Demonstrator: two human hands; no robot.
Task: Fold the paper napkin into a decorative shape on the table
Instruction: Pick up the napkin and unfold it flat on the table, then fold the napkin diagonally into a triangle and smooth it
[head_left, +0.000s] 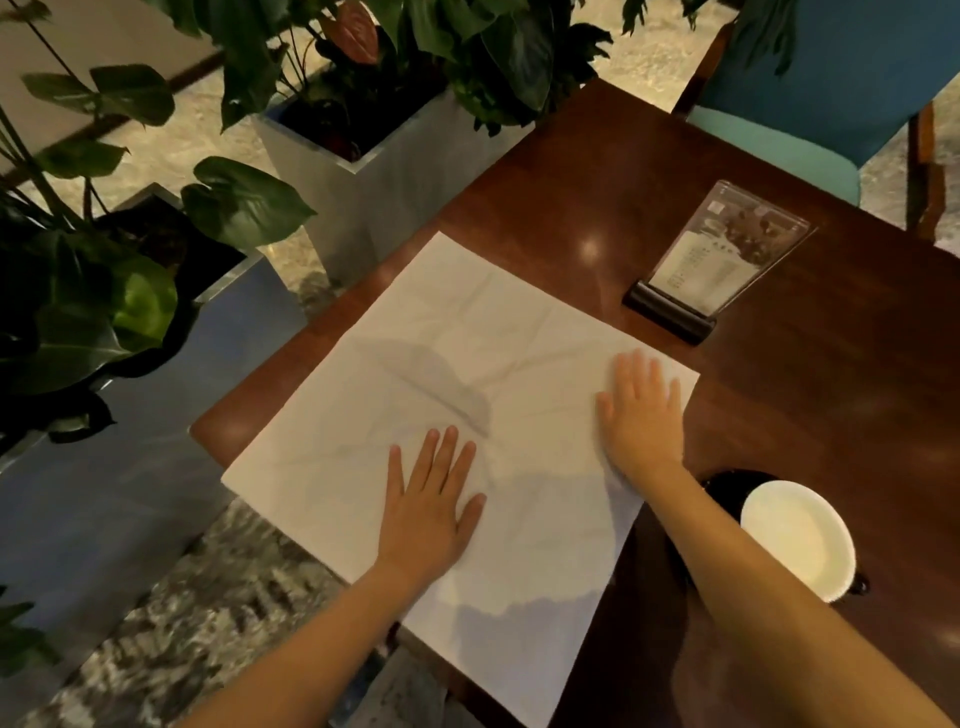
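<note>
A dark wooden tabletop (831, 374) carries a white paper napkin (415, 364), unfolded and creased, lying flat along its left edge. Both hands rest on it palm-down with fingers spread, grasping nothing — the left hand (431, 504) near the napkin's middle, the right hand (641, 415) at its right edge.

- A café or restaurant, by the look of it.
- A dark wooden desk (597, 171) carries a clear acrylic menu stand (719, 260) in a black base.
- A teal upholstered chair (810, 104) sits at the far side.
- Leafy plants in tall square planters (374, 192) stand beside the desk on a stone-patterned floor (171, 623).
</note>
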